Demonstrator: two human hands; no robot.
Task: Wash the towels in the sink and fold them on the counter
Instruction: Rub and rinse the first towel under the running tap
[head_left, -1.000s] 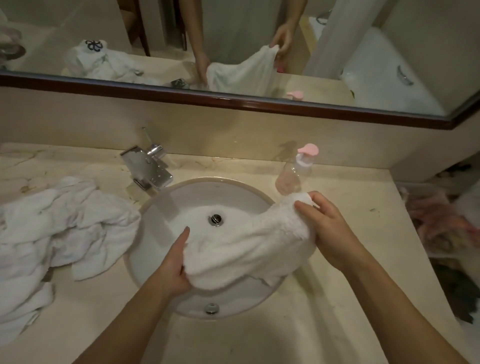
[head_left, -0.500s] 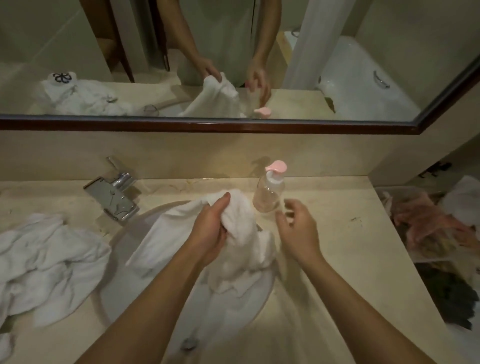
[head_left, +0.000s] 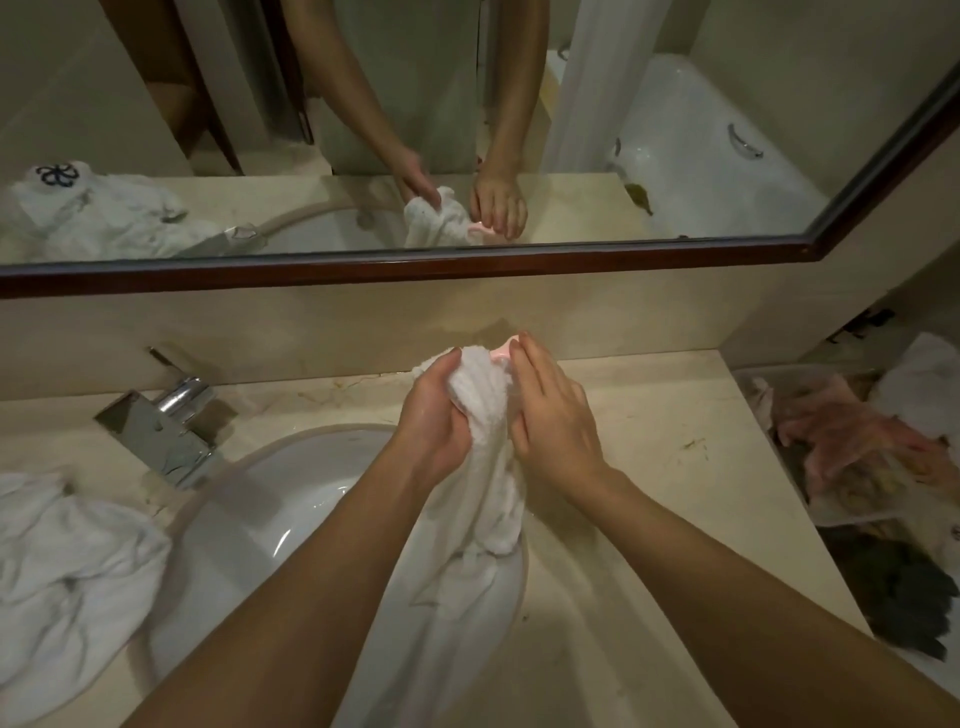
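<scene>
Mostly the free room lies on the right part of the counter (head_left: 670, 431), a bare stone surface between the sink (head_left: 291, 499) and the counter's right edge, where the top ends and a clear bin (head_left: 779, 415) of mixed cloth stands lower. At the back, the counter meets a low wall under the mirror (head_left: 519, 265), so there the way is closed. On the left, the faucet (head_left: 166, 431) stands at the sink's rim, and a crumpled pile of white towels (head_left: 67, 561) covers the counter's left side up to the sink's edge.

For the count: one sink, one faucet, one towel in the hands, one heap at the left whose number of pieces I cannot tell, and one pink pump cap (head_left: 506, 349) of which only the top shows behind the fingers.

Both forearms reach forward from the bottom of the view and come together above the far right rim of the sink. The left hand (head_left: 434, 410) grips the upper bunch of the held towel (head_left: 483, 467), its fingers curled around the cloth and the thumb side up. The right hand (head_left: 550, 410) lies against the other side of the same bunch; its fingers are rather straight and together, the tips at the pink cap, and the thumb presses into the cloth. The towel hangs down from the hands, and its lower end spreads over the sink's right rim and into the basin.
</scene>
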